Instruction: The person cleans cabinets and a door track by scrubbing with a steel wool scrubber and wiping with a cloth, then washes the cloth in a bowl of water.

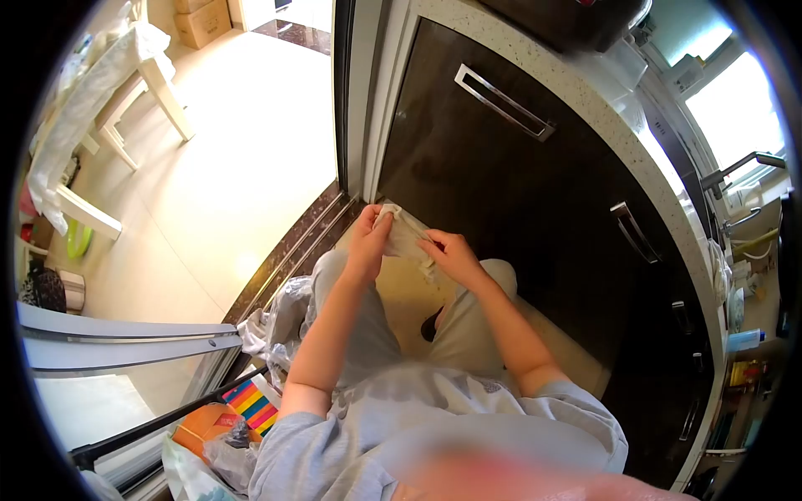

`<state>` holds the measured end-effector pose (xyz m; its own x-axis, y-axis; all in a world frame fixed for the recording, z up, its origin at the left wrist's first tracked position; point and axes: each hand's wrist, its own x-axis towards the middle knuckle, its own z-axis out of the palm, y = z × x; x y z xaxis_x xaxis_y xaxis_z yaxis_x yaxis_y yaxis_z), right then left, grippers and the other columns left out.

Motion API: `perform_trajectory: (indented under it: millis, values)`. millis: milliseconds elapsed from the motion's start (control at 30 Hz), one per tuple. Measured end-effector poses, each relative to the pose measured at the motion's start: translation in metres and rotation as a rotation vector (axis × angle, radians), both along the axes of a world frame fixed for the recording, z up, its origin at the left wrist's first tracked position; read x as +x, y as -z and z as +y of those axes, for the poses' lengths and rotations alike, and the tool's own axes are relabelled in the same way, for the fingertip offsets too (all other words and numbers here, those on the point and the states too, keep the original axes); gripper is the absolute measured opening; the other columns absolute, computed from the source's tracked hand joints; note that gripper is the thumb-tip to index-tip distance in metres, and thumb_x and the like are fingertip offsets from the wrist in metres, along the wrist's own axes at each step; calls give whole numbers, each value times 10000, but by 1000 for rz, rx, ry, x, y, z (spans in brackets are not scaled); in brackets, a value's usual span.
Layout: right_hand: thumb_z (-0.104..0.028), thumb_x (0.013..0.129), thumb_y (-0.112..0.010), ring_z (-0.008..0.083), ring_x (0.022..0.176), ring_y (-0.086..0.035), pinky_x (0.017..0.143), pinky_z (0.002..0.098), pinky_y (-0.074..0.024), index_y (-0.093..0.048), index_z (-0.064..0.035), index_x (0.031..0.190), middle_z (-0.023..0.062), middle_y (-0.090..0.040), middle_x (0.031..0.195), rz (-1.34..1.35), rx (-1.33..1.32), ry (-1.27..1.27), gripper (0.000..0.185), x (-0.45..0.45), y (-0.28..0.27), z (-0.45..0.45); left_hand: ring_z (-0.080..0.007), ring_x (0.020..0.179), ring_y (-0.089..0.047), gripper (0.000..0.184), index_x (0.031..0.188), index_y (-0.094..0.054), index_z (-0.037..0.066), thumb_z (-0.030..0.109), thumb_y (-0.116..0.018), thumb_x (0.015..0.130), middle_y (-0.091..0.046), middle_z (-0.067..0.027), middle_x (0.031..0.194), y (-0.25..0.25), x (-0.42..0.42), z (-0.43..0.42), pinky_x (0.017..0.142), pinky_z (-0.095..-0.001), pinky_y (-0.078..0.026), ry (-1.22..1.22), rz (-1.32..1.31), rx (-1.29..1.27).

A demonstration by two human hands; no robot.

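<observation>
A crumpled whitish cloth [404, 239] stretches between my two hands, above the floor and between my knees. My left hand [368, 240] is closed on its left end, thumb on top. On the other side, the fingers of my right hand [454, 255] pinch the cloth's right edge. A ragged lower end of the cloth hangs down beside my right fingers. My knees in grey trousers [368, 326] are bent on either side, and a dark shoe [432, 324] shows below.
Dark cabinet doors [501, 192] with metal handles rise ahead and to the right under a speckled countertop [601, 117]. A sliding-door track [288, 250] crosses the floor at left. Plastic bags [288, 321] and an orange bag [205, 426] lie by my left side. A white-legged table [163, 92] stands beyond.
</observation>
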<state>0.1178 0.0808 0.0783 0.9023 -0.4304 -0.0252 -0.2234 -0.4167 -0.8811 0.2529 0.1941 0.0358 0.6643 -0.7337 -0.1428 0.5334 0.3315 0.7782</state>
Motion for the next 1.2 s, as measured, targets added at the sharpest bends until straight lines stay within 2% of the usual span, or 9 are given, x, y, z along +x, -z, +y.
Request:
perform_trajectory:
  millis: [267, 400, 500, 567, 733, 867, 967, 1067, 1200]
  values:
    - [-213, 916, -458, 59, 801, -501, 712, 208, -407, -561, -5, 1031, 7, -570, 884, -329, 645, 470, 260, -8, 10, -24, -148, 677, -514, 325, 1021, -527, 27, 203, -649, 777, -523, -63, 821, 13, -12, -20, 619, -264, -431, -450, -838, 504]
    - [-212, 917, -450, 99, 841, -534, 744, 241, -433, -533, -19, 1094, 27, -571, 977, -210, 326, 308, 275, 8, 0, -29, -156, 723, -543, 251, 1029, -530, 16, 152, -577, 825, -558, -85, 875, 30, -14, -32, 638, -275, -452, -247, -635, 242]
    - [-207, 905, -464, 132, 806, -561, 697, 258, -452, -579, -4, 1010, 45, -593, 948, -64, -168, -57, 256, 29, -35, -7, -157, 776, -570, 204, 1019, -539, 20, 94, -539, 829, -578, -80, 932, 24, -18, -42, 680, -271, -470, 40, 409, -123]
    - [-188, 901, -464, 142, 811, -570, 711, 258, -450, -599, 12, 978, 60, -606, 911, -92, -546, -115, 253, 39, -55, 2, -193, 870, -580, 215, 1036, -536, 15, 128, -464, 867, -584, -96, 981, 35, -5, -47, 753, -302, -490, 165, 593, -240]
    - [-264, 907, -471, 130, 556, -517, 527, 240, -415, -577, 0, 833, 38, -561, 664, -104, 78, 117, 294, 42, -29, -26, -236, 924, -578, 334, 1085, -502, -2, 259, -377, 917, -582, -123, 1009, 23, 8, -58, 787, -338, -501, 396, 772, -559]
    - [-337, 914, -450, 94, 442, -417, 415, 205, -301, -528, -64, 807, 17, -488, 559, -32, 674, 359, 304, 50, -22, -56, -256, 979, -562, 439, 1202, -430, 0, 331, -338, 928, -550, -149, 1110, 2, 8, -60, 831, -350, -478, 430, 767, -391]
    - [-361, 916, -434, 75, 427, -372, 390, 199, -233, -497, -98, 810, -6, -447, 529, -38, 1123, 259, 291, 46, -10, -82, -262, 996, -555, 481, 1203, -438, 4, 377, -376, 906, -553, -146, 1109, 5, 15, -53, 839, -365, -470, 538, 777, -395]
    - [-352, 918, -431, 66, 437, -374, 389, 200, -234, -504, -99, 815, -9, -452, 540, -92, 948, 307, 283, 36, 8, -84, -277, 992, -557, 511, 1203, -442, 5, 398, -429, 876, -552, -153, 1114, -19, 33, -47, 839, -379, -471, 451, 777, -362]
    - [-304, 926, -421, 59, 478, -402, 417, 197, -276, -511, -93, 810, -12, -476, 584, -23, 817, 332, 257, 21, 28, -78, -257, 943, -573, 417, 1142, -470, 10, 345, -446, 896, -560, -151, 1068, -87, 104, -57, 824, -383, -482, 252, 279, -615]
